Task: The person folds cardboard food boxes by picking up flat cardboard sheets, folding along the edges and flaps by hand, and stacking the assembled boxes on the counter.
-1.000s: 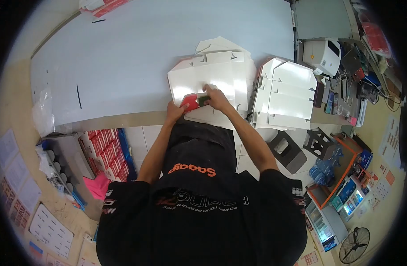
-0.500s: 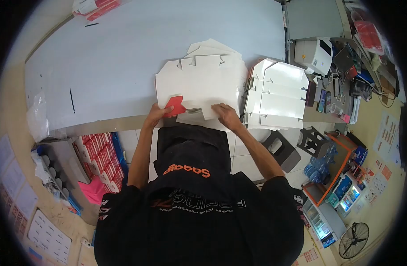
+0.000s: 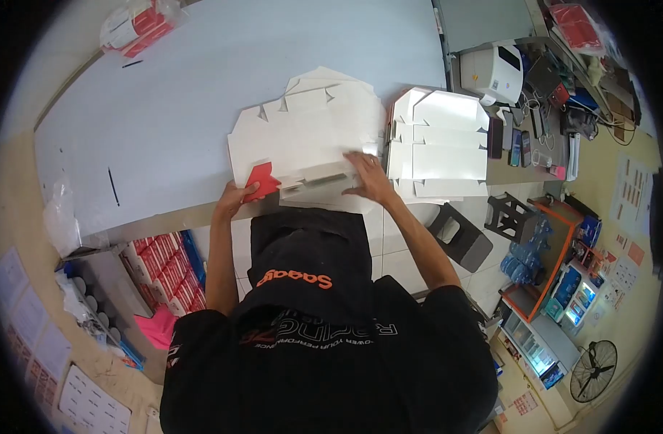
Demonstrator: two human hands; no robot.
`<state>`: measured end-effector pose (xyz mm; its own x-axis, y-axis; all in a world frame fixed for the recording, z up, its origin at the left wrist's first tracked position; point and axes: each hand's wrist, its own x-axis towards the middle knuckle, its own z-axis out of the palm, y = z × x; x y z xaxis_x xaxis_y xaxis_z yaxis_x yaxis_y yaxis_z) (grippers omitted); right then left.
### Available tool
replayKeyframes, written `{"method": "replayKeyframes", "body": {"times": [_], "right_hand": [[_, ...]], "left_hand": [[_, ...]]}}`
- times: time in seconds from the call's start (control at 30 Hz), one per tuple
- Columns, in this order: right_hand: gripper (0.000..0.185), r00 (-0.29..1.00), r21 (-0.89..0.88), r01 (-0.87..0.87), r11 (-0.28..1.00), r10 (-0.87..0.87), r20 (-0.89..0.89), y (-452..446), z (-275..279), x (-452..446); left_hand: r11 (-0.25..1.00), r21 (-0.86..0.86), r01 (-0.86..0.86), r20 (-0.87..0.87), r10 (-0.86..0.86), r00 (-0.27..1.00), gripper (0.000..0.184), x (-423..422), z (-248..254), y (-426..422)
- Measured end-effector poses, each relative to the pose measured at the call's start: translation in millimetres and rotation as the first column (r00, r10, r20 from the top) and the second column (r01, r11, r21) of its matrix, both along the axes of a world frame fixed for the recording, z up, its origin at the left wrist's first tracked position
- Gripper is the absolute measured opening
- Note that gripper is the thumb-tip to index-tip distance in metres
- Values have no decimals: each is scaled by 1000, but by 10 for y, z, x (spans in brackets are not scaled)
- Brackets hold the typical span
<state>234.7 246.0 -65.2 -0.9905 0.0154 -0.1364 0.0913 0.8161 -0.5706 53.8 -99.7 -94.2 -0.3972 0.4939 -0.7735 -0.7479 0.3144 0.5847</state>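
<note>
A white die-cut cardboard sheet (image 3: 302,130) lies at the near edge of the table, on top of other white sheets. Its near left corner is turned up and shows a red flap (image 3: 262,181). My left hand (image 3: 239,197) pinches that flap. Along the near edge a narrow strip of the card stands partly folded up. My right hand (image 3: 368,177) rests at the right end of this strip, fingers apart, touching the card. To the right lies a second stack of white flat cardboard (image 3: 447,145).
The pale table (image 3: 165,108) has a plastic-wrapped red and white pack (image 3: 140,29) at its back left. A white printer (image 3: 492,74) and phones (image 3: 516,147) are on the right. Red and white boxes (image 3: 165,271) and dark stools (image 3: 458,235) stand below the table.
The top sheet has turned and shifted left, its near edge folded up further. My left hand moved left with the red flap. My right hand's fingers have spread. The camera view has shifted too.
</note>
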Motion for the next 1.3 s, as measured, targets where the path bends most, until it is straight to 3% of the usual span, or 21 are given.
{"method": "replayKeyframes", "body": {"times": [0.07,0.17,0.27,0.33,0.47,0.53,0.57,0.6,0.63,0.67,0.73,0.77,0.8,0.87,0.9,0.97,1.03,1.1,1.17,1.2,1.3], "right_hand": [[90,995,24,-67,997,69,-66,-31,68,132],[86,990,-33,-140,990,140,-24,-73,111,254],[76,952,17,-301,954,299,58,-89,139,349],[72,951,103,-309,946,304,62,-148,-71,416],[64,964,232,-267,935,255,82,-172,-421,449],[66,967,118,-249,961,240,83,-159,-396,441],[70,996,32,-81,996,80,32,-158,-374,439],[73,996,-57,87,995,-88,-6,-151,-329,404],[81,968,-112,236,965,-243,-56,-180,-208,347],[81,969,-114,232,966,-240,-61,-177,-262,330],[81,877,-254,451,856,-478,-54,-181,-474,358],[83,851,-325,498,804,-525,5,-168,-565,368],[83,848,-322,503,802,-530,7,-164,-562,364],[87,902,-285,394,874,-428,-63,-182,-559,367],[92,922,-275,372,887,-386,1,-182,-485,355],[91,946,-166,309,936,-321,-47,-190,-237,281],[91,967,-50,239,970,-243,-84,-224,-109,311],[86,1000,27,25,999,-24,-13,-257,-41,381],[83,1000,88,18,996,-16,-22,-277,-184,482],[80,999,148,16,989,-10,-38,-275,-201,480],[77,999,95,-17,995,21,-44,-155,-248,453]], "left_hand": [[999,-11,46,47,-45,998,41,-87,34,-62],[997,48,59,48,-61,997,42,-91,63,-158],[997,-26,78,89,-75,993,51,-89,61,-179],[980,17,196,-124,-192,973,56,-22,104,-115],[981,-14,195,-314,-189,930,60,-107,-425,-203],[952,-291,-93,12,101,995,58,-247,-400,-14],[949,-300,-99,13,108,994,58,-265,-482,9],[961,-267,-67,-258,-4,966,56,-266,-669,18],[970,-242,-26,-514,-106,851,54,-278,-700,53],[970,-243,-30,-518,-103,849,54,-274,-701,32],[995,95,32,-377,6,926,48,-243,-436,26],[962,270,36,-222,26,975,46,-226,-292,-9],[962,271,41,-219,20,975,46,-182,-271,-43],[955,296,-36,-28,47,999,49,-135,-250,-89],[955,294,-32,-27,41,999,49,-102,-339,-84],[977,33,-210,-210,212,954,49,-4,-609,-28],[970,31,-240,-186,241,952,50,22,-536,16],[962,29,-273,-160,274,948,51,14,-443,18],[953,131,-274,3,276,961,51,-11,-325,-19],[951,133,-279,3,281,960,51,-25,-304,-49],[971,132,-201,-13,204,979,49,-94,-238,-128]]}}
